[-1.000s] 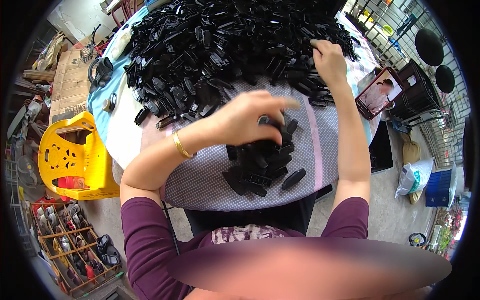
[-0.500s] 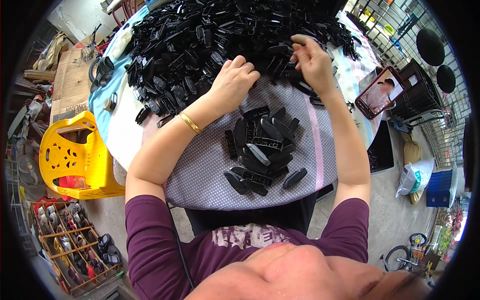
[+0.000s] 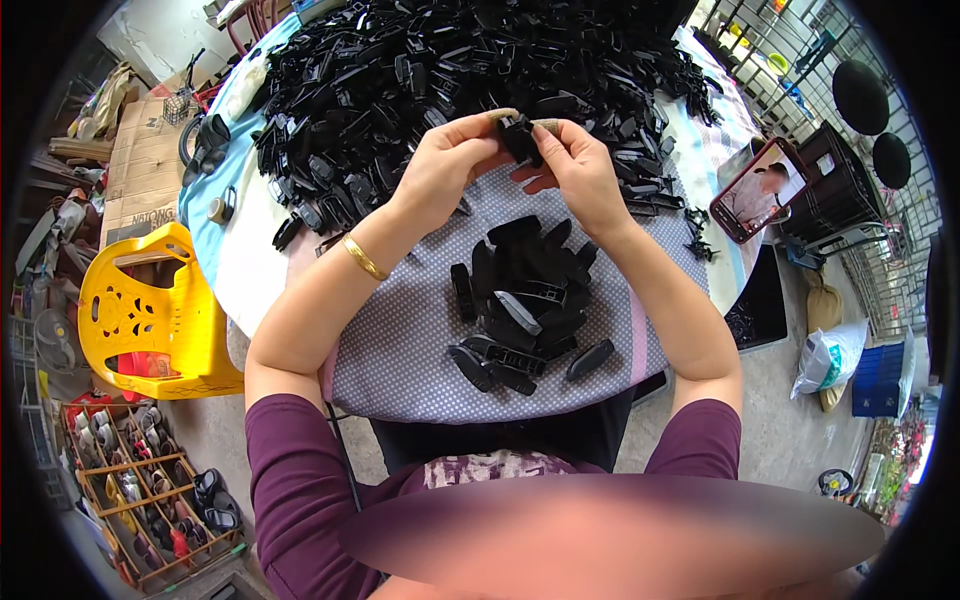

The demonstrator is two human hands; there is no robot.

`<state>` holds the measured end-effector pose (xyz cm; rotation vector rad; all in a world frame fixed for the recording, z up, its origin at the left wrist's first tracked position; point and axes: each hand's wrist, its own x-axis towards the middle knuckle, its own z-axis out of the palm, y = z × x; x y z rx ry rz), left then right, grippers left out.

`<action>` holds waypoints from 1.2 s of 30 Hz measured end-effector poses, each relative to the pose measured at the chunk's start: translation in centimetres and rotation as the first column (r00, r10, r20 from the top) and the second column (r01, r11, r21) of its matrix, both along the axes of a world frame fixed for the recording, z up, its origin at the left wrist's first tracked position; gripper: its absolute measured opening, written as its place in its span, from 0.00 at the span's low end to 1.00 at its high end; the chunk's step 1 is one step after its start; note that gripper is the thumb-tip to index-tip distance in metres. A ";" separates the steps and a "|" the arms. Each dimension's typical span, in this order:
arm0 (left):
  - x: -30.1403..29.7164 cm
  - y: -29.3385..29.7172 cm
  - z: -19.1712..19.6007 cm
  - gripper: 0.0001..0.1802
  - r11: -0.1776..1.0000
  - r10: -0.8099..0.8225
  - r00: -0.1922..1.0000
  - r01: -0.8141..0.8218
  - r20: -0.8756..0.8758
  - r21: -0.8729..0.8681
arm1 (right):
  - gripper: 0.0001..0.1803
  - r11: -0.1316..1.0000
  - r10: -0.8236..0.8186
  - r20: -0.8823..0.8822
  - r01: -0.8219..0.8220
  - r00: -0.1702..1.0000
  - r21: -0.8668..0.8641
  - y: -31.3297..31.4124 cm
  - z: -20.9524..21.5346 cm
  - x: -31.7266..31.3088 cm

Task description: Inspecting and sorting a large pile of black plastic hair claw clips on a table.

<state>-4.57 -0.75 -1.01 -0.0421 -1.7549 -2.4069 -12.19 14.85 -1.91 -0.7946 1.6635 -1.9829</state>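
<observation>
Right now both hands meet above the far part of the worktop (image 3: 400, 340), over the edge of a big heap of black plastic parts (image 3: 470, 70). The left hand (image 3: 445, 165) and the right hand (image 3: 580, 170) pinch one small black plastic piece (image 3: 518, 135) between them, fingers narrowed around it from both sides, thumbs and forefingers touching it. The piece is lifted clear of the cloth, just in front of the heap. A gold bangle (image 3: 362, 258) sits on the left wrist.

Nearer to the person, between the forearms, a smaller pile of black parts (image 3: 525, 300) lies on a grey dotted cloth (image 3: 400, 350) that covers the near side of the worktop. A few pieces at its near edge lie a little apart from the rest.

To the right, a phone in a red case (image 3: 762, 190) leans tilted at the worktop's edge, screen lit. On the left, a yellow plastic chair (image 3: 140, 315) stands on the floor beside the worktop, and below it a wooden rack of shoes (image 3: 150, 490). A cardboard box (image 3: 145, 170) lies at the far left. The person wears purple sleeves (image 3: 300, 480).
</observation>
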 end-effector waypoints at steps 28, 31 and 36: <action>0.5 -0.5 1.3 0.16 0.977 0.022 0.980 -0.063 -0.199 -0.204 | 0.12 0.939 0.173 -0.317 -0.060 0.932 0.338 0.8 1.4 1.1; 0.4 -0.6 1.2 0.17 0.970 0.027 0.976 -0.078 -0.217 -0.230 | 0.12 0.973 0.092 -0.282 -0.027 0.955 0.228 0.6 1.0 1.6; 1.2 0.5 2.5 0.22 0.940 -0.046 0.979 -0.024 -0.197 -0.341 | 0.19 0.846 0.456 -0.269 -0.319 0.848 0.428 2.8 3.7 -3.3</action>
